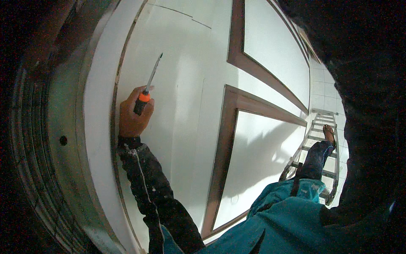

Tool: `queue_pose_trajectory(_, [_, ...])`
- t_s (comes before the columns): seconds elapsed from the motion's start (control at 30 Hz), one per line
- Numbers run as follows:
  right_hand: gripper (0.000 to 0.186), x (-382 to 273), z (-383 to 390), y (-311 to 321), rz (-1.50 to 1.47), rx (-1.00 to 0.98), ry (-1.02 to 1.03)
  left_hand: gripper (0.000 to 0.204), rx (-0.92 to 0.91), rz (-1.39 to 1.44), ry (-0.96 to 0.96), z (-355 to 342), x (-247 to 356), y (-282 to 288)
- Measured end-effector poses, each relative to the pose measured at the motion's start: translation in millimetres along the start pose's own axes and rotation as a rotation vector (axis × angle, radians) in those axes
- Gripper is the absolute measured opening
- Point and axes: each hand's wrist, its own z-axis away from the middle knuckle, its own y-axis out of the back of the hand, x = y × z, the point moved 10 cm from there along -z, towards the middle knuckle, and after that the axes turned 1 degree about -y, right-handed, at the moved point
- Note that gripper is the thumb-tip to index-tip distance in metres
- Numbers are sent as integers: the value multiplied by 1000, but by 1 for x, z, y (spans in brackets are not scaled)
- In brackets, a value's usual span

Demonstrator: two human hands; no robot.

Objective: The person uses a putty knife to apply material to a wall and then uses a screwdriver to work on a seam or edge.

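Note:
My left hand [134, 113] is closed round the black and orange handle of a jab saw [153, 73]. Its thin grey blade has a jagged edge and points up and slightly to the right. Behind the hand spreads a smooth white panel [186, 101]; whether the blade touches it I cannot tell. A thin, dark, stepped line [177, 12] runs across the panel above the saw's tip. My dark sleeve, speckled with white, reaches up from the lower edge. No part of my right hand shows.
Brown moulding frames [226, 131] border white fields right of the hand. A white ledge [101, 97] curves along the left, beside dark grooved tracks [38, 169]. At the right, a metal ladder [317, 137] stands near a tiled floor, a bare foot [328, 132] on it. Darkness fills the far right.

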Motion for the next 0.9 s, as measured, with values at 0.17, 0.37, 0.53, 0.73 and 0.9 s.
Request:
queue_pose_trajectory(0.17, [9, -3, -4, -6, 0, 46, 37, 28, -32, -20, 56, 8, -4, 0])
queue_pose_trajectory(0.37, [6, -68, 7, 2, 201, 427, 433, 29, 18, -31, 50, 36, 0, -16])
queue_pose_trajectory(0.53, [17, -64, 133, -150, -417, -504, -494, 27, 12, 415, 345, 57, -23, -27])
queue_pose_trajectory(0.73, [55, -156, 172, -203, -763, -641, -460, 36, 56, 576, 241, 46, -13, -40])
queue_pose_trajectory(0.9, [52, -142, 171, -215, -860, -437, -529, 58, 93, 764, 138, 33, -9, -57])
